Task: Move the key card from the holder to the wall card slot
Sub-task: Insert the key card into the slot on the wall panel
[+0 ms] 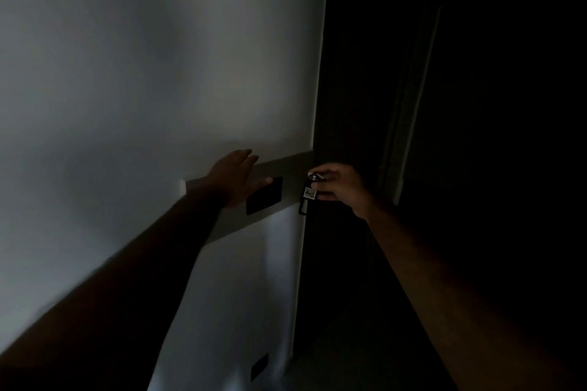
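Note:
The room is very dark. A black rectangular wall card slot (265,197) is mounted on a grey band across the white wall. My left hand (236,176) lies flat and open against the wall, its fingers spread just above and left of the slot. To the right, my right hand (338,184) pinches a dark key card (305,198) that hangs from a metal ring and carries a small white label. The card hangs at the wall's corner, right of the slot and apart from it. No holder is visible.
The white wall (143,73) fills the left half. A dark doorway or door frame (409,105) stands to the right of the wall's corner. A small black socket plate (259,365) sits low on the wall near the floor.

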Tool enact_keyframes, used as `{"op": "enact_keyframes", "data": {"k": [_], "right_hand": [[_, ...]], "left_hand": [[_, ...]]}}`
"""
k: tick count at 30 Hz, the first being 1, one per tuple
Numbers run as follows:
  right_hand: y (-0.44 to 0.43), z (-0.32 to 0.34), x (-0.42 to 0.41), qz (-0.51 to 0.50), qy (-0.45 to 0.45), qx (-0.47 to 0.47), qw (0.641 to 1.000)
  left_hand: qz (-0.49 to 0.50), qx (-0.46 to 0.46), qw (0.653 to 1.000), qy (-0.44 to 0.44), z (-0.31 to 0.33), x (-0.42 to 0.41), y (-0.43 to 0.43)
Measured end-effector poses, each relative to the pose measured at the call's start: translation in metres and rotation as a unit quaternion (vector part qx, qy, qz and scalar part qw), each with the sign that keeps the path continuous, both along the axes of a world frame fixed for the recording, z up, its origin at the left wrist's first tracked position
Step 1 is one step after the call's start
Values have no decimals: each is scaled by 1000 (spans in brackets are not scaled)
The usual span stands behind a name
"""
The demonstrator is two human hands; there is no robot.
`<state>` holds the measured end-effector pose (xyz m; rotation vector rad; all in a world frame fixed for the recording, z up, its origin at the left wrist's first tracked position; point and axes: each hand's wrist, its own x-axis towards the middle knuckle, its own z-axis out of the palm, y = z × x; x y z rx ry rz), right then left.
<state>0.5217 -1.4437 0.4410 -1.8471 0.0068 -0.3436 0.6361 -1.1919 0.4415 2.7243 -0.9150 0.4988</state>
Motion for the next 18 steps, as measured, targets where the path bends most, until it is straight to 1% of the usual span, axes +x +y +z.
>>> {"op": "enact_keyframes", "data": {"k": [4,8,12,15,18], "right_hand": [[-25,-4,42,33,-6,4,999],[-36,-10,82,62,8,12,998],[-38,-7,127,86,12,16,996],[-35,-2,158,99,8,28,995],[-38,0,185,120,1,23,993]], "left_hand": [[27,4,999,-23,-4,24,-20],[46,17,998,-50,-2,43,-26],[59,-21,994,-84,16,64,-28],[61,-19,993,-101,26,81,-35],[56,-32,986,-151,36,100,-44]]}}
